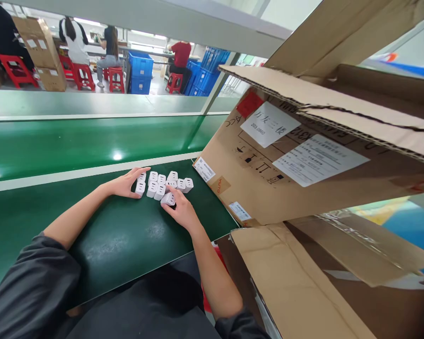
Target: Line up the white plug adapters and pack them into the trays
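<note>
Several small white charger blocks, each with dark slots on the upper face, stand grouped on the dark green table. My left hand reaches in from the left, its thumb and fingers spanning two white chargers at the group's left end. My right hand is closed around one white charger at the near side of the group, thumb in front and fingers over the back. Just beyond the right fingers, more white chargers stand close together, partly hidden by the hand.
A large cardboard box leans over the table's right side. Below it, an open carton stands beside my right arm. A green conveyor belt runs behind a white rail. Beyond are seated people, red stools and blue crates.
</note>
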